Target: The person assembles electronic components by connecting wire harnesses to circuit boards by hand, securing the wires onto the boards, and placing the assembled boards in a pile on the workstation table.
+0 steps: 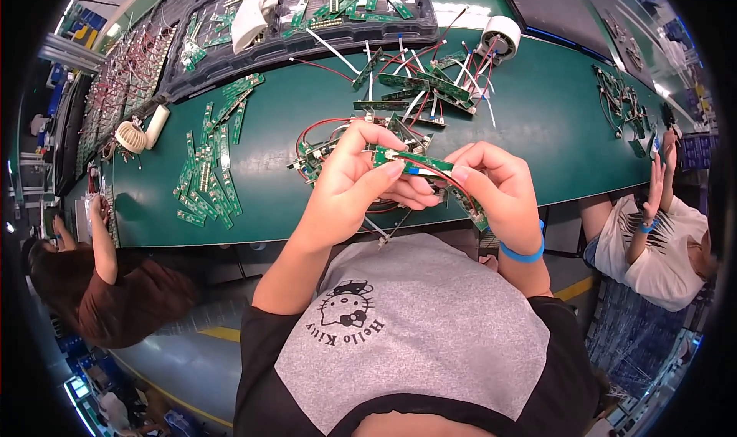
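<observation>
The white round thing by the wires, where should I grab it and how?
Grip the white round thing by its curved outer wall, probably from the near right: green tabletop lies that side, while wired boards crowd its near left. Its rounded shape should suit a wraparound hold.

We record bright, fairly even light over the green table. We note a white glare patch at its far side, just behind the round white object, and a smaller one at far right. The left hand, right hand and circuit board between them read sharp to us. We find the seated person at left darker. Toward the rim, edges bow, detail softens, and black vignetting closes the corners.
</observation>
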### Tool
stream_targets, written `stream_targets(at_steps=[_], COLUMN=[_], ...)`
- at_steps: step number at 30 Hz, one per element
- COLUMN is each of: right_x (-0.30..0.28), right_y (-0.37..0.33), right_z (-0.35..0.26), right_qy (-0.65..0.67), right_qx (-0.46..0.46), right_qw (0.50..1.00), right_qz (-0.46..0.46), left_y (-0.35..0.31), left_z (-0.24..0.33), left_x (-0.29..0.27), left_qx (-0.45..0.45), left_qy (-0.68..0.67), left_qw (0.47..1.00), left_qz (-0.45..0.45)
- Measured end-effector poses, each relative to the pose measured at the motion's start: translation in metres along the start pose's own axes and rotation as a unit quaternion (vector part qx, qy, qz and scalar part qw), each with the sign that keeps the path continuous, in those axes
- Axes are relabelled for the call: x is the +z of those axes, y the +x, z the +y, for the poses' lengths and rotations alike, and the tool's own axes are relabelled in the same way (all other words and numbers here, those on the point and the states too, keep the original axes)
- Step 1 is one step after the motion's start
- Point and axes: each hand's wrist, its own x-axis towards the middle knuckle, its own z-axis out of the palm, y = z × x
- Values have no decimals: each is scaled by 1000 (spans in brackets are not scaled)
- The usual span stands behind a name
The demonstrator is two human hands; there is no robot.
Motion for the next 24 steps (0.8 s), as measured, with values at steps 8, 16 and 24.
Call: stream_targets(at_steps=[8,16,24], right_x=[3,2,1], right_y=[2,4,4], right_z=[1,4,4], right_qy=[13,1,-25], right_qx=[-8,-26,-30], right_qw=[1000,999,999], right_qz=[22,20,18], left_y=[-1,0,1], left_z=[-3,-1,-3], left_x=[-1,1,1], left_qx=[6,4,8], left_qy=[-1,9,18], left_qw=[1000,1000,1000], left_qz=[4,-9,-7])
